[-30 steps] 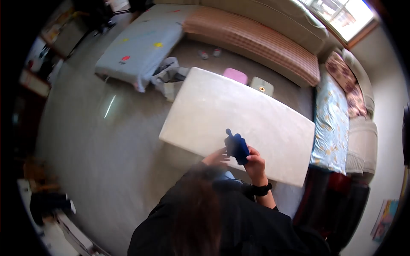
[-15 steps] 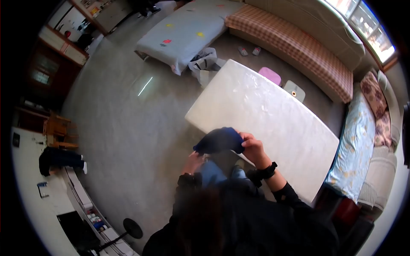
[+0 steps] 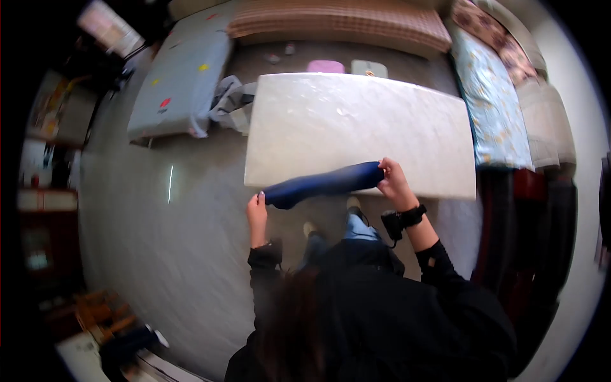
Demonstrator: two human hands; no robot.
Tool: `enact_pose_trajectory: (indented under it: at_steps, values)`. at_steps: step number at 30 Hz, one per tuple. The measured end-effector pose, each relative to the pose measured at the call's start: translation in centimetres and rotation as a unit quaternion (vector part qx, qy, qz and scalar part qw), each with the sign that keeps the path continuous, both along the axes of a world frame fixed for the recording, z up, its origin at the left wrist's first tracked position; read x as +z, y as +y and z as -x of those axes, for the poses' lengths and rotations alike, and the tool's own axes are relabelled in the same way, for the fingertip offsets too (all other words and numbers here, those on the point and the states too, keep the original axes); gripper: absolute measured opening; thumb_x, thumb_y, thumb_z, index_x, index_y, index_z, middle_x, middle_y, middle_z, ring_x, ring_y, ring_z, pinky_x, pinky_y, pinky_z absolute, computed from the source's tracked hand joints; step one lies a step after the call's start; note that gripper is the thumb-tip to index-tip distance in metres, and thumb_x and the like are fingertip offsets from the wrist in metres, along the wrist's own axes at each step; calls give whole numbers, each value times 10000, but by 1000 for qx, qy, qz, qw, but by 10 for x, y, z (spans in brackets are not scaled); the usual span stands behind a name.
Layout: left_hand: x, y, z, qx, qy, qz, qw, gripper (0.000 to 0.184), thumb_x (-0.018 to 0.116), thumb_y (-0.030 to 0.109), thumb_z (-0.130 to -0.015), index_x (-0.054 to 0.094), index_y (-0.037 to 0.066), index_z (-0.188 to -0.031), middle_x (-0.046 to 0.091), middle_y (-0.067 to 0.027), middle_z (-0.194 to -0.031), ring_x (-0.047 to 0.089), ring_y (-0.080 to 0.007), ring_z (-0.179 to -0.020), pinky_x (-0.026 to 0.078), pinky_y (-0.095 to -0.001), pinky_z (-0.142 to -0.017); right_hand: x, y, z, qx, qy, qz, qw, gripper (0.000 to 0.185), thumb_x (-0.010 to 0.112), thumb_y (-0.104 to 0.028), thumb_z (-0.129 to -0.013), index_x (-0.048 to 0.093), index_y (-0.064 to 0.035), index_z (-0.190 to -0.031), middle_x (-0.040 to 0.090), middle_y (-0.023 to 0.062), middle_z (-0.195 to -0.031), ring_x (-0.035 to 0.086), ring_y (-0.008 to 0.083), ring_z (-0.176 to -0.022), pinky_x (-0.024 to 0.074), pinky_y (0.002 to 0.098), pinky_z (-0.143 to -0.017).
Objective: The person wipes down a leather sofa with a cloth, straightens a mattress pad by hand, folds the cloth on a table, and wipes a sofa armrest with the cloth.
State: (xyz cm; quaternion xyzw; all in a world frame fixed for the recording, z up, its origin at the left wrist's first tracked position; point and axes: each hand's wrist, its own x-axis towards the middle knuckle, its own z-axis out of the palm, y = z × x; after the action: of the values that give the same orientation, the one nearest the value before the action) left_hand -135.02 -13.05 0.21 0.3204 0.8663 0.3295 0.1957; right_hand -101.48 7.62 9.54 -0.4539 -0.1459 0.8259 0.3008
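Note:
A dark blue sock (image 3: 324, 183) is stretched lengthwise between my two hands, over the near edge of the white table (image 3: 356, 121). My left hand (image 3: 256, 213) pinches its left end, just off the table's near left corner. The right end is gripped by my right hand (image 3: 393, 183), higher up and over the table's near edge. The sock slants slightly up to the right and sags a little near its left end. Motion blurs its surface.
Behind the table are a pink stool (image 3: 326, 66) and a pale stool (image 3: 369, 69). A covered bed (image 3: 181, 83) and plastic bags (image 3: 232, 105) lie to the left. Sofas with a checked cover (image 3: 337, 20) and a blue floral cover (image 3: 493, 105) line the back and right.
My hands have moved apart, and the bunched sock is now drawn out long between them. The view has turned, so the table sits more squarely in front of me.

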Motion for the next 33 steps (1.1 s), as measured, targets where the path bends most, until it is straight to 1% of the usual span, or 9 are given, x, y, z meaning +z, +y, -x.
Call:
enact_pose_trajectory:
  at_steps: [2, 7, 12, 16, 20, 25, 28, 30, 33]
  values:
    - [5, 20, 6, 71, -375, -149, 912, 275, 552, 267, -926, 642, 7, -934, 646, -18, -792, 571, -174, -662, 450, -331, -621, -11, -12, -23, -24, -11, 7, 1000, 24, 547, -116, -766, 549, -98, -750, 537, 7, -696, 531, 141, -581, 476, 270, -581]
    - [17, 54, 7, -37, -624, -50, 779, 252, 550, 284, -906, 628, 77, -1027, 671, -37, -933, 617, -170, -894, 454, -332, -817, -22, -57, -96, -95, -58, -7, 994, 92, 593, -116, -795, 549, -70, -860, 568, 37, -826, 557, 160, -738, 497, 289, -647]
    - [-2, 94, -28, -114, -542, 48, 831, 245, 570, 294, -887, 628, 95, -1017, 675, -24, -890, 623, -186, -891, 460, -346, -848, -68, -73, -152, -91, -173, -1, 981, 158, 616, -109, -803, 573, -37, -937, 586, 86, -919, 559, 193, -873, 510, 311, -717]
    - [23, 135, -88, -97, -520, 18, 849, 252, 637, 293, -822, 616, 145, -1024, 596, -26, -1059, 535, -179, -1043, 426, -398, -885, -85, -41, -201, -107, -171, -34, 979, 148, 602, -82, -811, 580, 3, -930, 592, 93, -901, 577, 181, -820, 512, 275, -688]
    - [57, 178, -139, -110, -493, -23, 863, 226, 642, 308, -791, 611, 153, -953, 590, -7, -1020, 517, -160, -1020, 387, -414, -916, -43, 3, -240, -135, -187, -169, 958, 124, 614, -73, -803, 614, 48, -834, 600, 83, -825, 593, 172, -767, 525, 296, -692]
    - [105, 217, -192, -103, -624, -150, 760, 241, 634, 355, -835, 610, 122, -889, 636, -24, -923, 559, -171, -981, 394, -459, -929, 15, 64, -292, -95, -279, -310, 904, 118, 587, -184, -888, 611, -69, -885, 591, -5, -847, 586, 103, -813, 505, 261, -780]
    - [105, 222, -218, -144, -528, -48, 836, 273, 649, 374, -829, 633, 139, -967, 640, -17, -986, 576, -171, -993, 395, -443, -920, 19, 76, -307, -111, -267, -292, 912, 109, 566, -196, -920, 566, -89, -901, 556, -14, -842, 569, 82, -788, 506, 243, -756]
    - [78, 225, -221, -199, -465, 19, 862, 249, 628, 288, -818, 640, 121, -1002, 635, -15, -990, 597, -155, -942, 425, -407, -878, -2, 92, -314, -148, -300, -299, 894, 157, 564, -186, -910, 567, -30, -887, 597, 51, -860, 589, 121, -789, 506, 254, -690]
    - [74, 224, -249, -226, -451, -5, 863, 199, 604, 240, -826, 633, 58, -902, 603, -28, -887, 604, -137, -838, 467, -308, -816, -35, 104, -324, -116, -503, -406, 754, 195, 557, -182, -890, 525, 10, -903, 574, 177, -905, 583, 304, -849, 471, 370, -766]
